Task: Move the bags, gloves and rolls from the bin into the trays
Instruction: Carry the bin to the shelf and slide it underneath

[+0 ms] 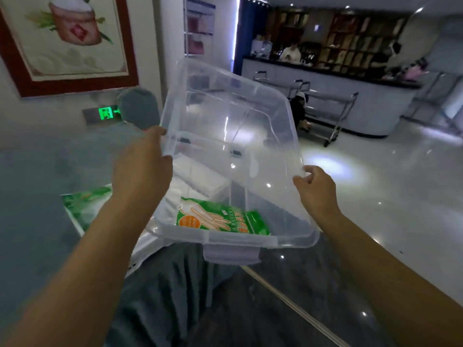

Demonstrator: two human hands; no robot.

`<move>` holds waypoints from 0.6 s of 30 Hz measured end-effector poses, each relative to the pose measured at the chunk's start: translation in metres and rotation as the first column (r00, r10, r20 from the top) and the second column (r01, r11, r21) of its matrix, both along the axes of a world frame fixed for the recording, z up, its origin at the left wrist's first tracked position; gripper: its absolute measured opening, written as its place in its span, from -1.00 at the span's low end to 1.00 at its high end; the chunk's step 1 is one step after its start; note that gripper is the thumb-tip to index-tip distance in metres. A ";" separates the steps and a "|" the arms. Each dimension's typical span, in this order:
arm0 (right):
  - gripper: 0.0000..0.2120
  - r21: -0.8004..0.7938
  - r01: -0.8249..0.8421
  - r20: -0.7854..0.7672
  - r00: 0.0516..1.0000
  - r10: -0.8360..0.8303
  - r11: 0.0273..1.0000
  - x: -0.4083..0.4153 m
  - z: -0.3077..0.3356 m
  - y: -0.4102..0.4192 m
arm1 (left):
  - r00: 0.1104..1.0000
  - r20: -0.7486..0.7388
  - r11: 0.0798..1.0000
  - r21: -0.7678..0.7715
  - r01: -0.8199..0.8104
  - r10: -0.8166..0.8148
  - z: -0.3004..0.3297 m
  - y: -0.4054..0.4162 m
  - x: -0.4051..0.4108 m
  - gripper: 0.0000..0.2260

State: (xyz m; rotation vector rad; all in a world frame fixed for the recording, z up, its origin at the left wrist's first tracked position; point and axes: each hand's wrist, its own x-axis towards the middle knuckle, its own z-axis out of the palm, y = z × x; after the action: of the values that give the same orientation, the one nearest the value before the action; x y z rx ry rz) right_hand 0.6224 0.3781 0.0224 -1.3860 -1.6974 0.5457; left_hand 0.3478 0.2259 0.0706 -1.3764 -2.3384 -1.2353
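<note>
- The clear plastic bin (233,136) is held up off the table, tilted with its far end raised.
- The left hand (141,166) grips the bin's left rim, fingers curled over the edge.
- The right hand (314,186) pinches the right rim.
- A green glove packet (220,219) shows through the bin's near end.
- Another green packet (85,204) lies in a tray (75,221) on the left.

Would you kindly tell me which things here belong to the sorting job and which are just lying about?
Job: bin, held by left hand and right hand; glove pack; tray; green packet.
Lying about: carts, framed picture, exit sign.
</note>
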 end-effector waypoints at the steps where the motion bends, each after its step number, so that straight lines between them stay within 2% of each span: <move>1: -0.65 -0.010 0.022 0.007 1.000 -0.022 1.000 0.026 -0.003 0.011 | 1.000 -0.022 1.000 -0.014 0.015 -0.015 -0.003 0.019 0.022 -0.61; 5: -0.65 -0.083 0.095 0.046 0.995 -0.091 0.992 0.122 -0.017 0.057 | 0.994 -0.043 0.992 -0.083 0.098 -0.102 -0.022 0.095 0.105 -0.61; 10: -0.63 -0.169 0.176 0.100 0.982 -0.161 0.970 0.212 -0.042 0.107 | 0.983 0.037 0.961 -0.208 0.183 -0.179 -0.069 0.173 0.182 -0.61; 15: -0.61 -0.281 0.220 0.165 0.970 -0.179 0.934 0.265 -0.072 0.153 | 0.962 0.150 0.912 -0.310 0.267 -0.230 -0.116 0.235 0.224 -0.61; 18: -0.66 -0.325 0.254 0.195 0.960 -0.199 0.911 0.279 -0.097 0.181 | 0.953 0.148 0.882 -0.363 0.300 -0.263 -0.146 0.274 0.234 -0.61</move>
State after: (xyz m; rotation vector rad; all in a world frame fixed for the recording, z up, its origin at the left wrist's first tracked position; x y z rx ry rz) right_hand 0.9019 0.5590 -0.0748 -1.8999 -1.5812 0.6377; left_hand 0.5819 0.4999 -0.0750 -1.8777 -2.6181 -0.9520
